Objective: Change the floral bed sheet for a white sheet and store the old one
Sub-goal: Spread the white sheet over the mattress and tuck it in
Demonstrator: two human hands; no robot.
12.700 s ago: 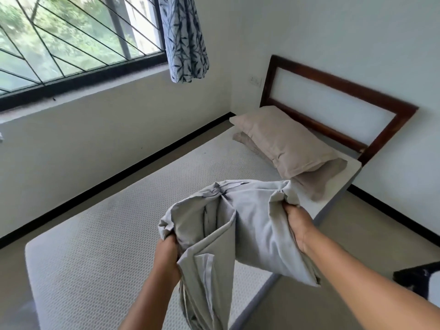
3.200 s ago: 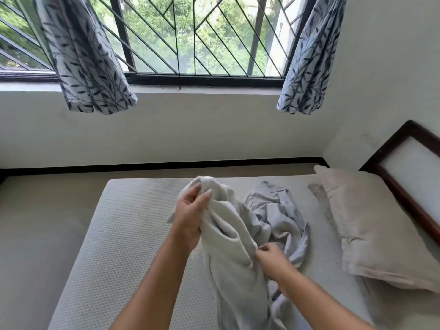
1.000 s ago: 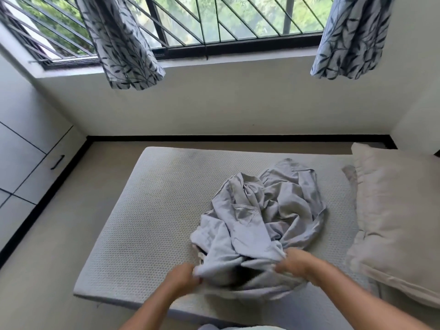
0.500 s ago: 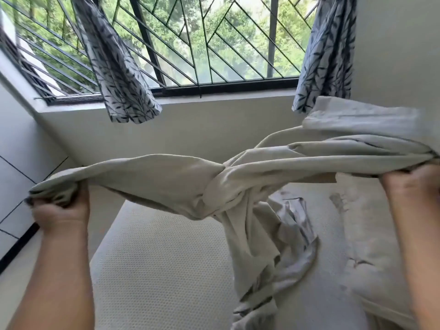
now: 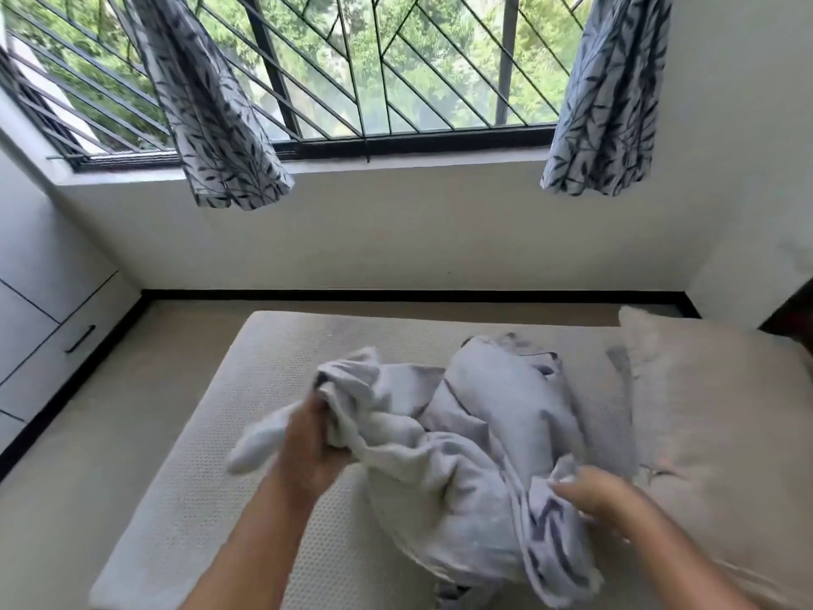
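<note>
White-grey crumpled cotton sheet (image 5: 475, 433) is heaped on the bare, dimpled off-white mattress (image 5: 184, 477), just beside the beige pillow (image 5: 712, 411) at the right. Barred window (image 5: 396, 72) and leaf-print curtains (image 5: 211, 103) behind, white drawers (image 5: 44, 328) off to the left. Left hand (image 5: 310, 446) is lifted over the mattress, clenched round a bunch of the sheet. Right hand (image 5: 594, 488) touches the sheet's near edge, too blurry to tell if it's gripping.

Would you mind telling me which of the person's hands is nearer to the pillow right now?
Right. The right hand is right beside the pillow, at its left edge in view; the left hand grips the white sheet farther left, across the bundle from it.
</note>
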